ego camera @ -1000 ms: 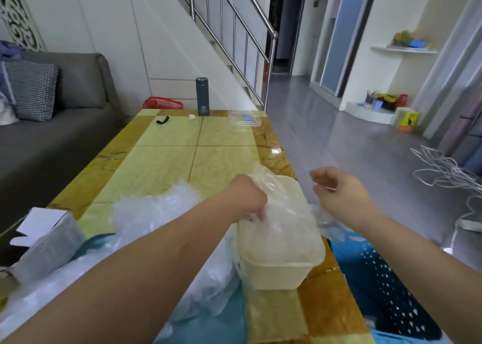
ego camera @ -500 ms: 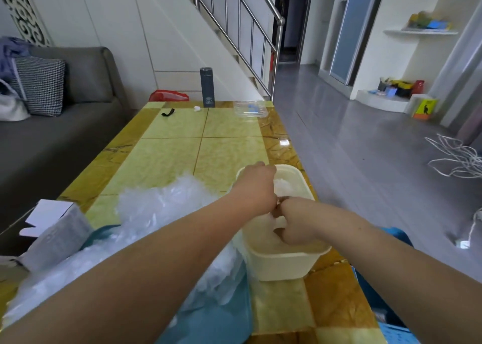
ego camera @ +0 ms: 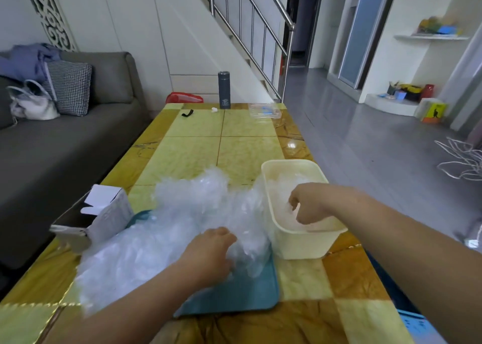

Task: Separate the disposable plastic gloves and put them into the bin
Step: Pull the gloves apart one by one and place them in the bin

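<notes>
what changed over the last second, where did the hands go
The left hand left the bin and moved back left onto the glove pile. The right hand, earlier in the air right of the bin, went down into it, fingers curled over the gloves there. Bin, tray, box and flask stayed put.

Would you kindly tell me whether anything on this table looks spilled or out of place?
The glove pile overflows the teal tray, spilling left onto the table and bunching up against the cream bin. Nothing looks damaged.
</notes>
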Available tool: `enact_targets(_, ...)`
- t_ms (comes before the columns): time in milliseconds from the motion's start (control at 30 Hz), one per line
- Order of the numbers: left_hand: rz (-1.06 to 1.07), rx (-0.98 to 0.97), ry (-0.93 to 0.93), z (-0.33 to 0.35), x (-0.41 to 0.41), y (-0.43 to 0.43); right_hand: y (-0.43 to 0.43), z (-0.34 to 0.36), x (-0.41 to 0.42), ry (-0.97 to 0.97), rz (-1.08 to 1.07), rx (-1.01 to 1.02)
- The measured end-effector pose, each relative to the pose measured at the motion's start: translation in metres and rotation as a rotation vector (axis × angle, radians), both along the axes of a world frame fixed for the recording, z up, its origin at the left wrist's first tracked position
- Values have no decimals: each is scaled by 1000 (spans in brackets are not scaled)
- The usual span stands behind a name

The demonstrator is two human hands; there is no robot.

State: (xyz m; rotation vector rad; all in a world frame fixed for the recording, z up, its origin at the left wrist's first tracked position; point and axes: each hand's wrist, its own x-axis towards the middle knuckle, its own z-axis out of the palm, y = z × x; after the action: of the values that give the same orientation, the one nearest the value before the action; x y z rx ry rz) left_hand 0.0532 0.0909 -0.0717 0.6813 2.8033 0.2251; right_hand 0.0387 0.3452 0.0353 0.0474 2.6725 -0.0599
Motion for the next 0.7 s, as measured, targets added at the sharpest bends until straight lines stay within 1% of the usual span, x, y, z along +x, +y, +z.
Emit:
enact_targets(67,70,23,48,-3,1,-9,-15,19,15,32,23,52)
enact_targets(133,96,114,121,-2,2,-16,-35,26,24,216,61,75)
enact_targets(200,113,246,174,6,8,-21,-58,19,30,437,116,7)
enact_targets(267,142,376,235,16,14,-28,-80,-1,34,571,134,-224)
enact_targets(367,231,641,264,31,21,-40,-108,-34,46,647,40,-620)
enact_targets(433,331,833,191,36,25,-53,-121,-60,53,664,-59,-767)
enact_targets(567,597,1240,-91,32,28,-72,-130,-90,50,597,-138,-800)
enact_targets(633,650,1369,-195,25,27,-74,-132,-91,47,533,-201,-876)
enact_targets(700,639,1464,-275,21,24,-72,-132,-91,44,460,-302,-978)
